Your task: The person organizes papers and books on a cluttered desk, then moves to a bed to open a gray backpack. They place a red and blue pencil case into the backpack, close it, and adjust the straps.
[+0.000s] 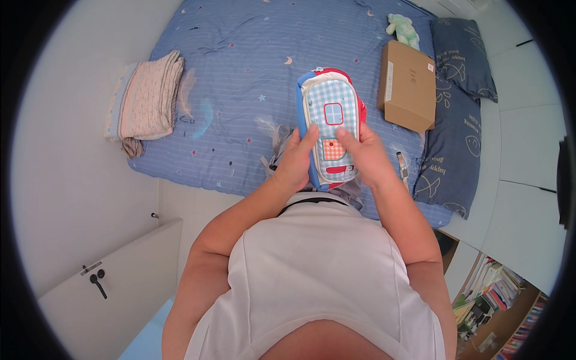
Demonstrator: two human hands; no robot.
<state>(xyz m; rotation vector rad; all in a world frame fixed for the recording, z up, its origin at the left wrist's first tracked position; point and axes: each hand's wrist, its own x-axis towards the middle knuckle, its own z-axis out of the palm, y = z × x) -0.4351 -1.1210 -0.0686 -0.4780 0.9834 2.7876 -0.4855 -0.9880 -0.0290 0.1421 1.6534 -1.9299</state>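
Between both hands is a fabric pencil case (333,94) with blue gingham, red and blue sides and a stitched window. My left hand (294,157) grips its left side, thumb resting on the front. On the opposite side my right hand (371,155) holds the edge, its thumb above an orange checked patch. The case stands out in front of my body, over a grey backpack (280,140) that is mostly hidden behind it and my hands. Fingers behind the case are out of sight.
A bed with a blue starry sheet (252,54) spreads ahead. Folded blankets (150,96) lie at its left. On the right are a cardboard box (409,85), a plush toy (403,29), a wristwatch (403,171) and dark pillows (454,148). A door (121,279) stands lower left, a bookshelf (495,292) lower right.
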